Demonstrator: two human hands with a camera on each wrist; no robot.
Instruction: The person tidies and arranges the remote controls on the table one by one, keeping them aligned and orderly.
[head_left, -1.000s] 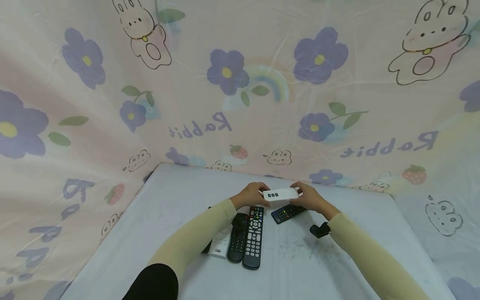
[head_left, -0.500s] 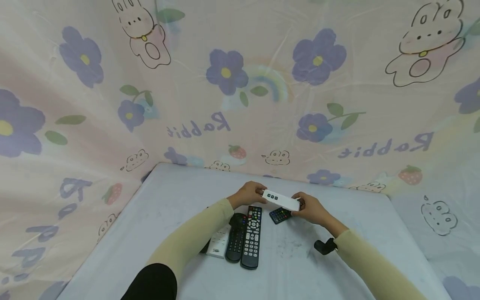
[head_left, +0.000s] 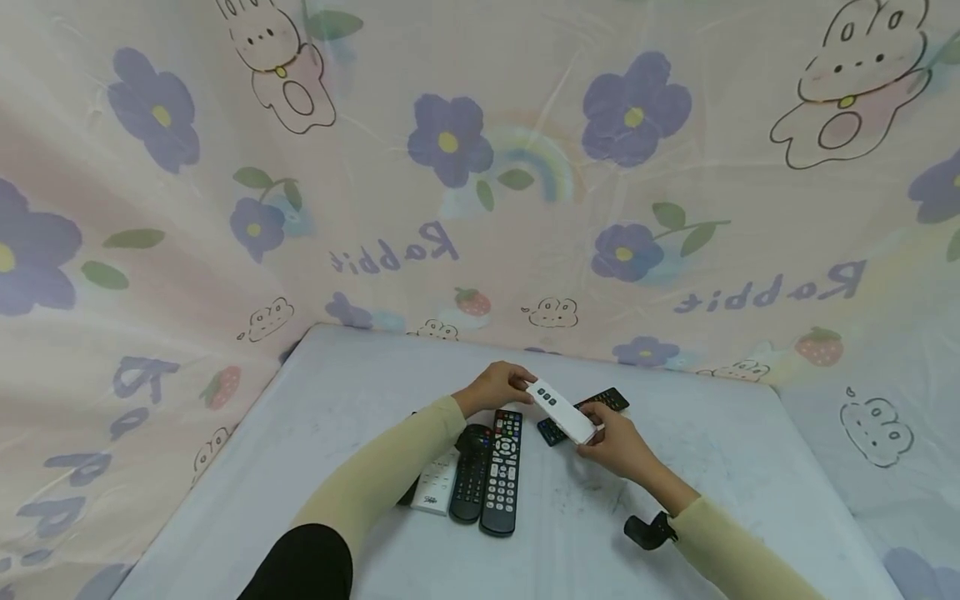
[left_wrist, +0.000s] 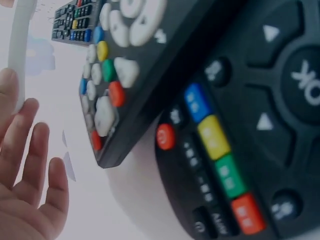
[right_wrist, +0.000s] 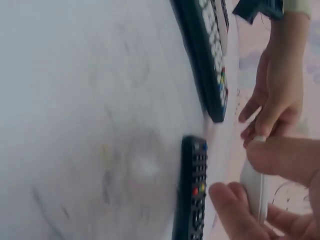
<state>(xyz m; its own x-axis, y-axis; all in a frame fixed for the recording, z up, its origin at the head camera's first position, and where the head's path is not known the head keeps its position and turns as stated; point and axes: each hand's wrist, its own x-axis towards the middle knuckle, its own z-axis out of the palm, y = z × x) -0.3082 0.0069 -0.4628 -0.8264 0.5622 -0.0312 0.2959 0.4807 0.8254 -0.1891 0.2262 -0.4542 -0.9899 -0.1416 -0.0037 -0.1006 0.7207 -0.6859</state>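
Note:
A slim white remote control [head_left: 561,412] with a few dark buttons at its far end is held slantwise above the table by both hands. My left hand [head_left: 498,388] pinches its far left end between thumb and fingers; in the left wrist view the other fingers of that left hand [left_wrist: 35,175] spread away from it. My right hand [head_left: 618,443] grips the near right end, with thumb and fingers on opposite sides of the white remote [right_wrist: 254,192] in the right wrist view. Behind it lies a black remote [head_left: 609,400] with coloured buttons, partly covered in the head view.
Left of centre, a long black remote [head_left: 501,483], a second black remote [head_left: 469,487] and a white remote [head_left: 435,490] lie side by side. A dark edge shows beside them, under my left sleeve [head_left: 390,454]. A patterned curtain [head_left: 525,250] rises behind the table [head_left: 585,550].
The white remote has turned from nearly level to slanted, its right end swinging down toward me with my right hand. More of the black remote behind shows. My left hand has barely moved.

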